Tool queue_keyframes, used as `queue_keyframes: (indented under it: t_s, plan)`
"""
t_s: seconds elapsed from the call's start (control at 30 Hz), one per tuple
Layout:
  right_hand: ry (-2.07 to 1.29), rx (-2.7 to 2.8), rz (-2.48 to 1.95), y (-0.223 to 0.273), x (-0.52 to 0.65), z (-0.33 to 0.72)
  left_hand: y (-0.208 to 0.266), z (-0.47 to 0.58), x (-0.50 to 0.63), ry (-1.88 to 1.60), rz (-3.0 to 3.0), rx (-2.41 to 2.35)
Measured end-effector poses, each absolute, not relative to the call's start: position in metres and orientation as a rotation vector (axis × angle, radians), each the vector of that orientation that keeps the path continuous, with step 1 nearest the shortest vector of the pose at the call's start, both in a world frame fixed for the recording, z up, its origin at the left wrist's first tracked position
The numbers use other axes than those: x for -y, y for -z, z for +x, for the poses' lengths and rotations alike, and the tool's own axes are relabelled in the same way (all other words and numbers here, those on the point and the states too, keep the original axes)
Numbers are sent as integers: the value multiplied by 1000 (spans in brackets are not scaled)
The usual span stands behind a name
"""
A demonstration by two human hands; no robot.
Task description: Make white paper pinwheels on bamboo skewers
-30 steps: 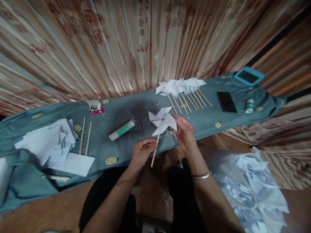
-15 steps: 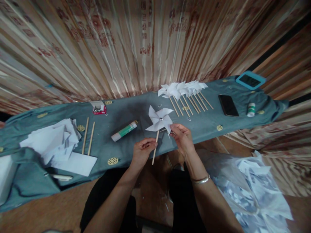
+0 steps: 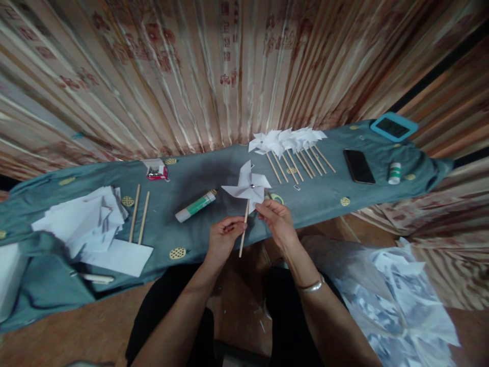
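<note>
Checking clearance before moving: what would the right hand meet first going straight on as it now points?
The pinwheel: the right hand has its fingertips at the lower blade, apparently touching it, though depth is unclear.

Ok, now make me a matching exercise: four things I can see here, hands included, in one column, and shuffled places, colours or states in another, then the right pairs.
Column one
1. Phone
2. Left hand
3. Two loose sticks
4. Right hand

Column two
A. Beside the white paper pile
B. At the lower blade of the pinwheel
C. Black
D. Pinching the pinwheel's stick

Right pairs: 1-C, 2-D, 3-A, 4-B
</note>
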State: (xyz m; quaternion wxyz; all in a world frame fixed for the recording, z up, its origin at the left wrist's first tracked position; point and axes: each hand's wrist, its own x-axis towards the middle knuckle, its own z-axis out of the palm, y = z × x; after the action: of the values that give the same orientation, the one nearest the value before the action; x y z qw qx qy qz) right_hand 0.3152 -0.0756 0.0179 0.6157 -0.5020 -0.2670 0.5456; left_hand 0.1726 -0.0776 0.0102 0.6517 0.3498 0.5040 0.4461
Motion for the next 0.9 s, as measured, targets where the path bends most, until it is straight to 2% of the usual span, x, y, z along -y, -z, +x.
queue_keyframes:
  t_s: [0.4,0.7,0.9]
  plan:
    - [-1239,770,-1226,-15,77,311,-10,173,79,-1015,812,-1125]
    - [-1068,660,-1253,-24,81,342,-12,170,79,-1017,781,-1173]
    - [-782,571,-1284,-20,76,361,-11,170,82,-974,801,-1157]
